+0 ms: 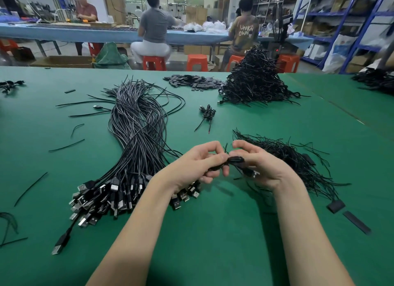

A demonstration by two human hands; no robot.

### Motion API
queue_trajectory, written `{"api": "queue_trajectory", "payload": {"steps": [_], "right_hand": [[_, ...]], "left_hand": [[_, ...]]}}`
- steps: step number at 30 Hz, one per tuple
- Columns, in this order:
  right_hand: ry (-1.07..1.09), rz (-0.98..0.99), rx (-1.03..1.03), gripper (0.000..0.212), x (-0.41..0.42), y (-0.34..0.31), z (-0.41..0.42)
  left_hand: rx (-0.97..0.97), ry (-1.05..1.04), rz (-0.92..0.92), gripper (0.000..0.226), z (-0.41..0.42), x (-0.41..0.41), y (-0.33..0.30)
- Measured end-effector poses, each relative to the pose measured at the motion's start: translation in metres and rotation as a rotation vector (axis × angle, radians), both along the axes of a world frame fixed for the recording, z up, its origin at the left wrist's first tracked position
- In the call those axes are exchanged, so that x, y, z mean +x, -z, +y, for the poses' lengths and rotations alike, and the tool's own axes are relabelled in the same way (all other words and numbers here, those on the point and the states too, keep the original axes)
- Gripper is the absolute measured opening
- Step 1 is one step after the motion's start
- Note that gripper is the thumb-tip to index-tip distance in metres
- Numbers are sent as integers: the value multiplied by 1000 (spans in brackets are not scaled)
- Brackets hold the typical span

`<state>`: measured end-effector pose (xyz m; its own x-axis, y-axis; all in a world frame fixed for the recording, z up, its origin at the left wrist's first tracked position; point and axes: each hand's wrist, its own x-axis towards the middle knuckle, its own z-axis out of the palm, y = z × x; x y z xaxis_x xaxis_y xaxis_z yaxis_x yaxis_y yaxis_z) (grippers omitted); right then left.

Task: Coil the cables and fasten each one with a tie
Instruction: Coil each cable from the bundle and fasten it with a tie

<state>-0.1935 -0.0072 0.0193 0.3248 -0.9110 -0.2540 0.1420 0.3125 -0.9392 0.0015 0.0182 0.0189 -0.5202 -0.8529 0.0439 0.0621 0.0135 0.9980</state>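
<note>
Cables still to be coiled [136, 136] run as one long bundle from the upper middle of the frame down to the lower left, plugs fanned out beside my left forearm; the heap of finished coils [253, 80] sits at upper right, and the loose ties [292, 157] lie just right of my right hand. Between my hands, at frame centre, the small coil [234, 159] lies with its long axis roughly left to right. My left hand [198, 164] pinches its left end; my right hand [258, 164] curls round the right part, thumb and forefinger raised, probably working a tie, though I cannot make one out.
</note>
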Motion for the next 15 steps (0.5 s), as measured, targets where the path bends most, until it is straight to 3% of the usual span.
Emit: {"api": "queue_trajectory", "payload": {"steps": [3, 6, 11, 13, 15], "right_hand": [[-38, 281, -190, 37, -7, -13, 1], [123, 576, -426, 27, 6, -20, 1], [245, 451, -562, 22, 25, -21, 6], [229, 533, -653, 21, 27, -20, 7], [221, 605, -698, 20, 26, -19, 8]], "left_hand": [[-111, -30, -231, 21, 0, -2, 2], [-168, -191, -328, 20, -4, -8, 10], [-95, -459, -249, 11, -12, -10, 17], [-43, -505, -176, 15, -14, -12, 21], [-119, -574, -194, 12, -13, -16, 23]]}}
